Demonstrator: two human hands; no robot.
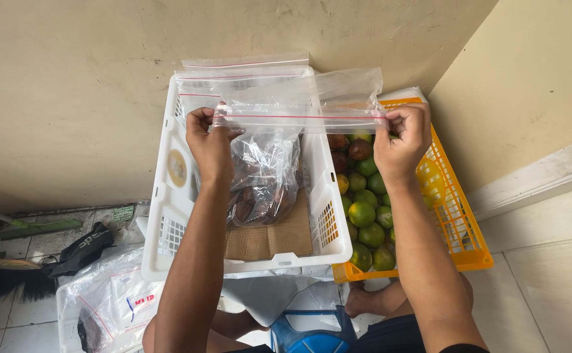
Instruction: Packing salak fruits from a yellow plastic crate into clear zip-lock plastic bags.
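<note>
Cream walls are meeting in a corner behind 2 crates. Both hands, left hand [208, 140] and right hand [401, 138], are pinching the red-striped top of a clear bag [266, 173], each clamped on 1 end. Its dark contents are hard to identify. Below hangs the white crate [168, 216]; right, limes [364, 216] are filling the orange crate [459, 229].

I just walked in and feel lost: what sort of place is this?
Probably a corner of a home or small shop used for packing fruit by hand. Signs: a yellow crate of green citrus fruit, a white crate holding bagged brown fruit, and a broom on the tiled floor.
</note>
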